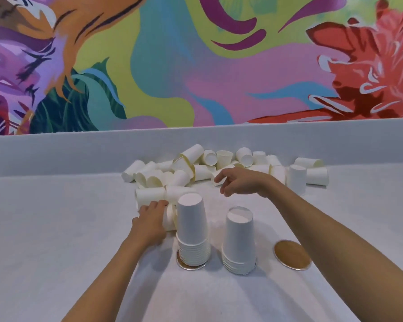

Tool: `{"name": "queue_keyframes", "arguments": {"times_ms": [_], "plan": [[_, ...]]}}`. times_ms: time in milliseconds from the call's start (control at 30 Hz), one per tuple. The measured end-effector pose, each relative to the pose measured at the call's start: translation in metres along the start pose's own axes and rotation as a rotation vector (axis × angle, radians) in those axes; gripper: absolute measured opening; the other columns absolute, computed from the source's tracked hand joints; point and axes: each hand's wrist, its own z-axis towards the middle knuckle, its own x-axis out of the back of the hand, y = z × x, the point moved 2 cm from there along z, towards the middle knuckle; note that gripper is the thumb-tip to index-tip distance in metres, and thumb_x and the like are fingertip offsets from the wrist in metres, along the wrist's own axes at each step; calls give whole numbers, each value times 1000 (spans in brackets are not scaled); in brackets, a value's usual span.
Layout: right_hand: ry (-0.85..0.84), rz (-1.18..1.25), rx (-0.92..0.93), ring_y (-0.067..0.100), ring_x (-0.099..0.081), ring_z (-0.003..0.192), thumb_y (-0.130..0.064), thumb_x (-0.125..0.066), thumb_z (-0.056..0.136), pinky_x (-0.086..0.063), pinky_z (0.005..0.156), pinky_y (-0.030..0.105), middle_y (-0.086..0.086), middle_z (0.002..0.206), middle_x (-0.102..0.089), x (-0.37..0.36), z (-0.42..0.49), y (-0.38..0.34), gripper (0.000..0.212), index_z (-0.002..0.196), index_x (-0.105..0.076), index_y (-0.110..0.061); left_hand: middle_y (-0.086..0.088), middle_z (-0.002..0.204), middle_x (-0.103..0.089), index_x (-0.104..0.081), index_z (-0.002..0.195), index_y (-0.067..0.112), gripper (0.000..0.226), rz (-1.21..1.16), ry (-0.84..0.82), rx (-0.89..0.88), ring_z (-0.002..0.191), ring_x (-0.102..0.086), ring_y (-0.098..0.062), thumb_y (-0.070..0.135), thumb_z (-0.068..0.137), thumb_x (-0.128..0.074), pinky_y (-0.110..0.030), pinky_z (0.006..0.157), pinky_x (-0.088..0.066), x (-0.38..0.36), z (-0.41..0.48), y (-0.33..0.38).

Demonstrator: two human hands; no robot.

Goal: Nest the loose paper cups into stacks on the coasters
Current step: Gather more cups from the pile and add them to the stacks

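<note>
White cloth counter (56, 228) carries a rear heap of loose cups (203, 171), two stacks (192, 228) on coasters (190, 267), and one bare coaster (292, 254). The cups are light and crushable, so they are best held gently by the wall. Right hand (240, 182): fingers spread, empty. Left hand (150, 220): on a lying cup (171, 219), grip unclear.

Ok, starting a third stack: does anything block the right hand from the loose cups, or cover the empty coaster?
Nothing visible. The right hand hovers open over the loose cups; the empty coaster lies bare.
</note>
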Motion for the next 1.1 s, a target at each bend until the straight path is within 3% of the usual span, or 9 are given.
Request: {"name": "queue_keyframes", "arguments": {"times_ms": [133, 267, 400, 600, 700, 767, 833, 967, 1100], "plan": [[26, -103, 69, 17, -57, 101, -8, -62, 84, -50, 88, 29, 3, 121, -59, -8, 28, 13, 46, 127, -52, -21, 2, 138, -41, -28, 139, 31, 74, -62, 24, 11, 128, -36, -26, 33, 78, -71, -44, 94, -40, -8, 13, -1], [3, -277, 131, 15, -49, 116, -15, -68, 82, -44, 97, 29, -3, 135, -48, -21, 56, 28, 59, 135, -45, -29, 5, 132, -43, -31, 136, 32, 69, -89, 40, -1, 123, -38, -23, 34, 79, -69, -40, 90, -41, -12, 24, -1], [-8, -171, 111, 17, -46, 126, -34, -65, 87, -40, 103, 32, -3, 144, -43, -40, 76, 39, 63, 143, -35, -31, 10, 119, -49, -36, 126, 38, 61, -155, 74, -47, 111, -43, -19, 47, 76, -69, -35, 85, -43, -20, 36, 4], [28, 233, 7, 14, -57, 94, -15, -58, 91, -46, 83, 23, 2, 110, -63, -47, 87, 55, 26, 117, -62, -15, 7, 116, -49, -40, 128, 30, 58, -303, 85, -134, 104, -43, -19, 49, 79, -64, -34, 84, -41, -21, 42, 21], [81, 342, 34, 11, -55, 85, -4, -56, 89, -42, 73, 19, 0, 97, -65, -31, 85, 61, 19, 101, -69, -11, 8, 108, -49, -42, 124, 32, 54, -391, 57, -39, 97, -47, -17, 48, 78, -65, -27, 78, -39, -20, 54, 28], [110, 361, 37, 13, -53, 86, -4, -53, 91, -40, 74, 22, -3, 93, -63, -21, 83, 64, 20, 92, -69, -17, 7, 100, -47, -44, 106, 34, 33, -469, 65, 78, 84, -48, -13, 37, 84, -68, -23, 72, -37, -19, 62, 39], [228, 358, 49, 15, -51, 92, -5, -48, 94, -40, 74, 23, -2, 96, -61, -9, 82, 66, 24, 92, -67, -20, 7, 94, -52, -46, 89, 36, 29, -592, 119, 134, 74, -51, -6, 24, 85, -72, -21, 67, -41, -20, 65, 45], [808, 347, 83, 14, -52, 96, -5, -44, 96, -41, 81, 24, 4, 109, -61, 21, 76, 57, 27, 112, -65, -9, 18, 97, -50, -41, 107, 43, 51, -704, 184, 57, 74, -46, 9, 24, 79, -78, -7, 61, -35, -20, 64, 47], [1075, 207, 189, 16, -52, 95, -8, -47, 96, -48, 87, 32, 2, 102, -58, 27, 79, 36, 19, 106, -63, -11, 22, 94, -49, -43, 111, 38, 66, -782, 146, 10, 84, -50, -5, 23, 66, -88, -8, 61, -33, -8, 60, 60]]}}
